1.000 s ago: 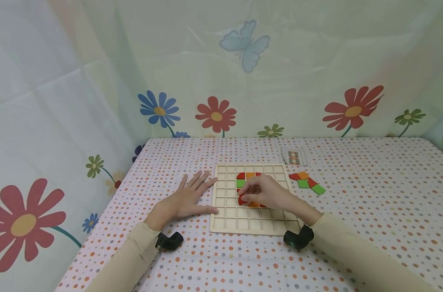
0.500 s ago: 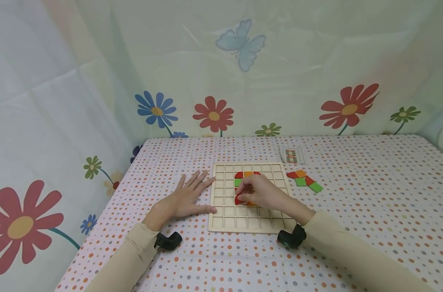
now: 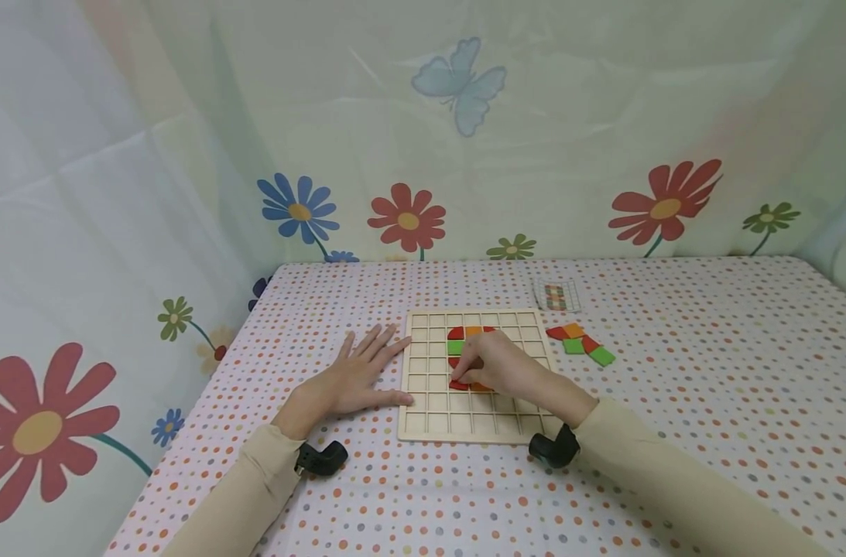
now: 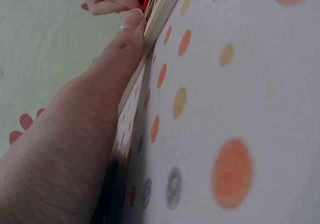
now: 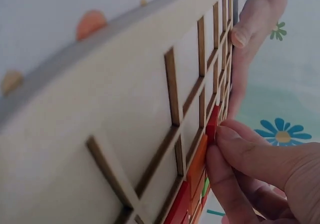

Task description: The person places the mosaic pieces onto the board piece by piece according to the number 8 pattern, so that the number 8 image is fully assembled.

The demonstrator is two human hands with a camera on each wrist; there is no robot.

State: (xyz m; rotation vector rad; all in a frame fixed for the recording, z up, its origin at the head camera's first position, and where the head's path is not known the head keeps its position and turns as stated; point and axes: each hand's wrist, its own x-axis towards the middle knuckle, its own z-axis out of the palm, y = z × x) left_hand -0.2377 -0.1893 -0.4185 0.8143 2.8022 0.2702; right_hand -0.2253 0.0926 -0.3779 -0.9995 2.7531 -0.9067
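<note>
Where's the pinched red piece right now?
Head view: the red piece is near the middle of the wooden grid board, pinched by the right hand, just left of an orange piece.

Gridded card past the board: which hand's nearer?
Right. The right hand, pinching a red piece over the board, is in front and left of the gridded card; the left hand is farther off, at the board's left edge.

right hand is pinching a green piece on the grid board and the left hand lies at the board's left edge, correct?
Not quite: the piece that the right hand pinches is red, not green, as the right wrist view shows. The left hand does lie at the left edge of the grid board.
</note>
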